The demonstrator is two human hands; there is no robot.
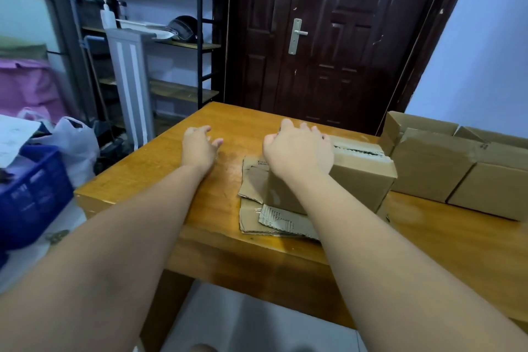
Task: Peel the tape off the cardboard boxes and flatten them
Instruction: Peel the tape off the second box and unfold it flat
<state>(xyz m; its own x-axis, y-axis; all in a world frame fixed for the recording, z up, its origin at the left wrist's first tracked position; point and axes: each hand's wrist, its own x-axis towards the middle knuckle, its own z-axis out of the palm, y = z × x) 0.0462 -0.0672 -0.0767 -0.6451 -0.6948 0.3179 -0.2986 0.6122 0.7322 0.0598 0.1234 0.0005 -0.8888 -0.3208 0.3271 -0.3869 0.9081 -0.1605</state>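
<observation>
I see one closed brown cardboard box standing upright near the middle of the table, its long side running left to right. A strip of clear tape lies along its top seam, with a dark torn line through it. The box rests on flattened cardboard sheets that stick out to its left and near side. Just right of it stands a row of further brown boxes, the far one with flaps open.
</observation>
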